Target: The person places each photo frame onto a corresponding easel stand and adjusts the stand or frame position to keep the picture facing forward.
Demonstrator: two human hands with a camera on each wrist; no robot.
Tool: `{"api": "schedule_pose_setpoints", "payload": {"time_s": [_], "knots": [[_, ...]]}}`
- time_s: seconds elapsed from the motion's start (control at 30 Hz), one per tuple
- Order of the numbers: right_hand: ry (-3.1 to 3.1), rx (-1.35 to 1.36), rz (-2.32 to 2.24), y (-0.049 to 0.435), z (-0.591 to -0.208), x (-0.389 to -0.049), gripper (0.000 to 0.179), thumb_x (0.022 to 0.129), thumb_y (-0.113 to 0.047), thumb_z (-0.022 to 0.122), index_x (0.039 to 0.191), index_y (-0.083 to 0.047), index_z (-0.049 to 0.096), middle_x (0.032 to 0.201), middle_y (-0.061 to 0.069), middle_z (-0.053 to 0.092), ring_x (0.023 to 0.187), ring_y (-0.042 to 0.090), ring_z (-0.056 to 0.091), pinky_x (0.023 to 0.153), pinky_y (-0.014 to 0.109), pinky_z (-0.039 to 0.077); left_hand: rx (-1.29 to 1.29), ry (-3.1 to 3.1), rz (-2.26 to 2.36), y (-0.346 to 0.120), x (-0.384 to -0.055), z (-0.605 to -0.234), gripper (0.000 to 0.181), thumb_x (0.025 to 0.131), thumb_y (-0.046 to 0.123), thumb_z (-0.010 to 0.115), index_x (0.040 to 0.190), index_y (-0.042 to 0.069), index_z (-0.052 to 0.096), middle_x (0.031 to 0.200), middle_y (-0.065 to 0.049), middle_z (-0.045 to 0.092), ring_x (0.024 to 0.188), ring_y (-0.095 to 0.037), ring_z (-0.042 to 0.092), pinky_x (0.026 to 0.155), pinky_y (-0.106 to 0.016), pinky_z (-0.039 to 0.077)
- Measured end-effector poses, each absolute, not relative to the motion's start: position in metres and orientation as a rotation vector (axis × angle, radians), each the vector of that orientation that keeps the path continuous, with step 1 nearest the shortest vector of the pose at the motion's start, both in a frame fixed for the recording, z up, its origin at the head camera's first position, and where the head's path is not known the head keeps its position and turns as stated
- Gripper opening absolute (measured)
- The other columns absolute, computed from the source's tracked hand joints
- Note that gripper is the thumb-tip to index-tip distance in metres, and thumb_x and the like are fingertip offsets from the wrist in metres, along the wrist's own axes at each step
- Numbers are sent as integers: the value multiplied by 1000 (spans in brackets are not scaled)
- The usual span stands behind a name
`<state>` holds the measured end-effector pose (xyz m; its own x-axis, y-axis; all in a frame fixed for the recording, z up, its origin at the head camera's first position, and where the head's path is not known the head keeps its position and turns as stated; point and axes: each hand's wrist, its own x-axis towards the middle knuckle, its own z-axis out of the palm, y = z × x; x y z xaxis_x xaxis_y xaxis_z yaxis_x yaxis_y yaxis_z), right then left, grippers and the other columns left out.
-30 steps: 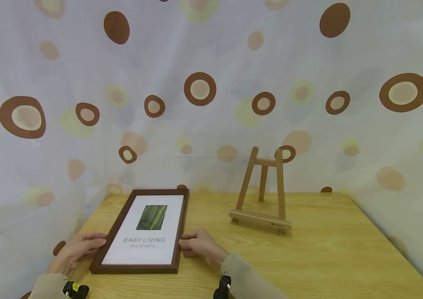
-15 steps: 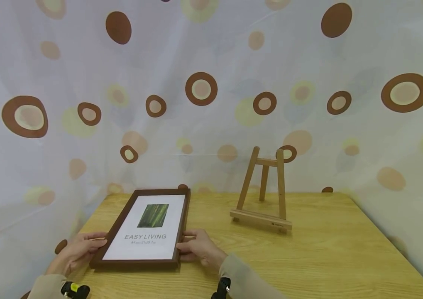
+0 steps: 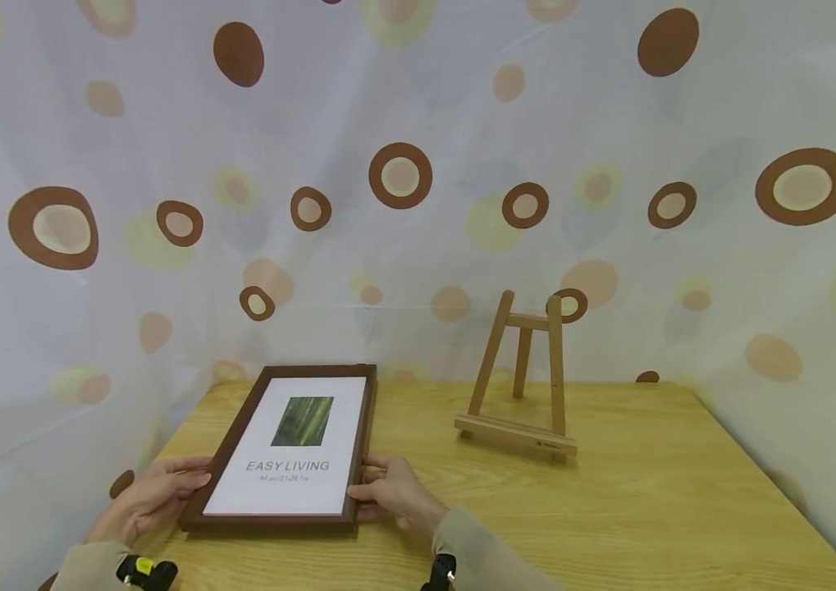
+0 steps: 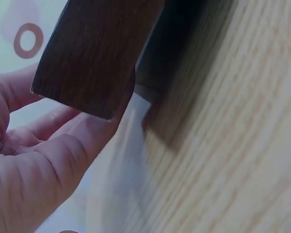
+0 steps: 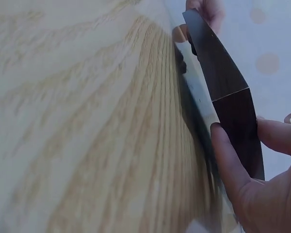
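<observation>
A dark brown picture frame with a white mat, a small green picture and "EASY LIVING" lettering faces up at the left of the table. My left hand grips its left edge near the front corner; my right hand grips the right edge. In the left wrist view, the frame's corner sits between the thumb and fingers of the left hand, raised off the wood. The right wrist view also has a gap under the frame, with the right hand pinching its side.
A small wooden easel stands upright at the back, right of the frame. The light wood table extends to the right. A white curtain with brown and pale spots closes off the back and sides.
Both hands have raised the picture frame slightly from the table; its front edge came up first, then its far edge. The easel has stayed in place.
</observation>
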<state>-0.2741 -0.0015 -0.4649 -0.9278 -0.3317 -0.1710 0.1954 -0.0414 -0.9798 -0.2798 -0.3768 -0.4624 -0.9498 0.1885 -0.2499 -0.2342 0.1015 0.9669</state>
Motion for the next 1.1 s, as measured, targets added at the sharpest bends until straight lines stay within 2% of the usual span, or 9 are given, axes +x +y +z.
{"api": "schedule_pose_setpoints", "payload": {"time_s": [0.23,0.33,0.43,0.53,0.6,0.73,0.97,1.03,1.1], "knots": [[1969,-128,-2054,-1,-461,-272,70,82,11,70,144,10,38,134,34,52,104,37,67,75,43,61,-6,2058,1995,-374,-284,-460,64,96,6,60,145,-18,25,113,4,56,100,-3,59,88,-22,53],[1993,-149,-2070,-1,-459,-270,71,82,11,70,145,9,37,138,35,48,110,39,63,77,43,60,29,2023,2045,-375,-283,-457,61,97,6,58,145,-16,27,113,6,56,101,-2,60,89,-20,52],[2007,-189,-2096,0,-458,-269,73,82,12,70,146,8,36,140,36,46,114,41,61,79,42,60,50,1955,2111,-375,-281,-453,40,98,6,57,136,-2,47,111,8,62,101,-3,63,89,-20,53],[2028,-239,-2115,3,-457,-269,74,82,12,69,147,7,34,140,36,45,113,40,62,78,41,60,65,1961,2118,-371,-281,-451,33,99,7,57,131,2,53,107,8,66,100,-4,64,88,-22,55],[2044,-252,-2120,6,-456,-269,75,83,12,68,149,4,34,142,34,44,110,37,63,76,39,61,43,2015,2095,-366,-283,-451,43,98,9,59,138,-4,47,107,10,66,99,-4,64,86,-22,55],[2079,-290,-2129,13,-455,-270,75,85,11,66,151,0,33,145,30,43,112,32,61,75,39,60,3,2116,2043,-356,-287,-453,71,97,12,61,149,-14,21,110,10,62,100,-2,62,86,-22,54],[2148,-355,-2123,19,-453,-271,75,88,9,63,153,-5,30,152,27,36,129,43,49,91,45,55,79,2169,2059,-348,-291,-453,73,100,10,56,151,-13,10,119,10,56,103,3,59,88,-19,52],[2156,-352,-2113,21,-452,-273,73,89,9,63,153,-4,30,153,27,35,131,44,46,95,45,53,97,2197,2051,-345,-292,-452,72,101,10,54,152,-12,9,131,-3,53,104,5,57,88,-18,51],[2157,-344,-2107,23,-451,-275,73,89,8,63,153,-4,30,153,26,36,132,43,45,98,45,52,105,2214,2057,-342,-293,-450,71,101,10,54,152,-11,10,134,-5,51,104,5,57,88,-18,51]]}}
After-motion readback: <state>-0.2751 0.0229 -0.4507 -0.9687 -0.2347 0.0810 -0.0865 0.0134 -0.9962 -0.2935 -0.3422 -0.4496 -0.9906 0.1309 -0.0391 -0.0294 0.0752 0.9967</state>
